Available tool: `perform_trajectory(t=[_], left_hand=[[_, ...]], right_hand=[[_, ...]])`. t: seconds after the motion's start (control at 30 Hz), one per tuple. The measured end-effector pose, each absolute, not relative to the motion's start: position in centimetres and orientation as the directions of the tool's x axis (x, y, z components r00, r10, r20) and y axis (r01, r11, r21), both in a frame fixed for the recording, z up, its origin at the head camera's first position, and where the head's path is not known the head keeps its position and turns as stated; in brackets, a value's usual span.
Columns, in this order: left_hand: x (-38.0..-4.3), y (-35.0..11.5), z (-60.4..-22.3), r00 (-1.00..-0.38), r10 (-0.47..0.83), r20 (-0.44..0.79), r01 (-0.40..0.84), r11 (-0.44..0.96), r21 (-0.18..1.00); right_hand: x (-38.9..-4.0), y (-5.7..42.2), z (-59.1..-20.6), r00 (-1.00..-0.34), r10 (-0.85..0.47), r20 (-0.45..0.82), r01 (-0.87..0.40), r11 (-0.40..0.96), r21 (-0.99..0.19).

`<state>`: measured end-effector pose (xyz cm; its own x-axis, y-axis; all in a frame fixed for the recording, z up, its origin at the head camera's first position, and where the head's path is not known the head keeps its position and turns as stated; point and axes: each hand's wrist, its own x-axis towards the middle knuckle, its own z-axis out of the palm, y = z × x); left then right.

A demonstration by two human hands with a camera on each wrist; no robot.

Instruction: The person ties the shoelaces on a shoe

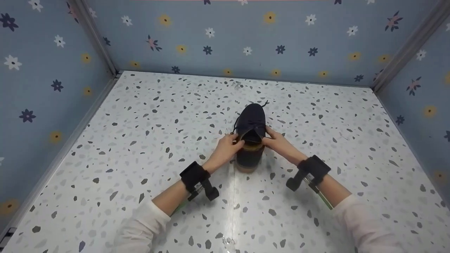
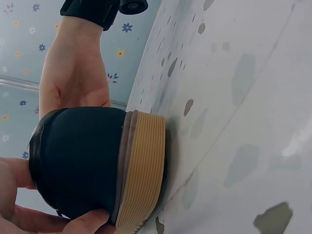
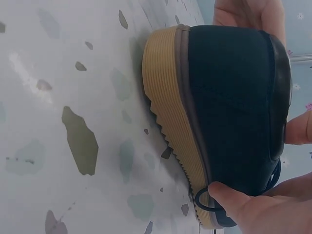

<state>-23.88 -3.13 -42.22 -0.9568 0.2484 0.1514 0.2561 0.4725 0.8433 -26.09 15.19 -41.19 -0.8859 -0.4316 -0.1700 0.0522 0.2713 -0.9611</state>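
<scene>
Navy, tan-soled lace-up shoe [image 1: 250, 125] points to twelve o'clock, our left hand [image 1: 225, 147] pinching it at nine, right hand [image 1: 281, 144] at three, equally near.

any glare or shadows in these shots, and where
Head view: a glare streak on the terrazzo-patterned surface below the lace-up shoe; left wrist view: glare near the right edge, soft shadow beside the ribbed sole; right wrist view: glare at upper left, shadow along the sole.
</scene>
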Motion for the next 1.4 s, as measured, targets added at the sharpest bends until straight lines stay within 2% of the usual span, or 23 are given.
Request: perform_trajectory(t=[0.13, 0.3, 0.6, 0.77, 1.03, 1.2, 1.3, 1.4], left_hand=[[-23.6, -3.0, -42.1, -0.960, 0.231, 0.157, 0.254, 0.488, 0.835], [-23.3, -2.8, -42.1, -0.959, 0.229, 0.167, 0.266, 0.524, 0.809], [-23.0, -2.8, -42.2, -0.971, 0.211, 0.109, 0.210, 0.548, 0.810], [-23.0, -2.8, -42.3, -0.968, 0.212, 0.131, 0.230, 0.558, 0.797], [-22.9, -2.7, -42.3, -0.970, 0.208, 0.125, 0.222, 0.550, 0.805], [-23.2, -3.2, -42.0, -0.962, 0.252, 0.106, 0.216, 0.465, 0.858], [-23.3, -3.5, -41.9, -0.966, 0.241, 0.095, 0.199, 0.457, 0.867], [-23.5, -3.5, -41.8, -0.972, 0.213, 0.095, 0.194, 0.513, 0.837]], right_hand=[[-26.3, 15.4, -41.3, -0.872, -0.457, -0.173, 0.068, 0.237, -0.969], [-26.6, 15.7, -41.2, -0.865, -0.466, -0.189, 0.071, 0.260, -0.963], [-26.7, 15.9, -41.2, -0.850, -0.494, -0.182, 0.065, 0.245, -0.967], [-26.5, 16.0, -41.1, -0.851, -0.492, -0.185, 0.049, 0.277, -0.960], [-26.5, 16.4, -40.0, -0.891, -0.431, -0.142, -0.106, 0.503, -0.858], [-27.0, 15.9, -38.6, -0.932, -0.361, 0.007, -0.227, 0.571, -0.789], [-27.5, 15.2, -38.0, -0.910, -0.399, 0.112, -0.346, 0.584, -0.734], [-28.2, 14.3, -38.0, -0.865, -0.460, 0.202, -0.470, 0.600, -0.647]])
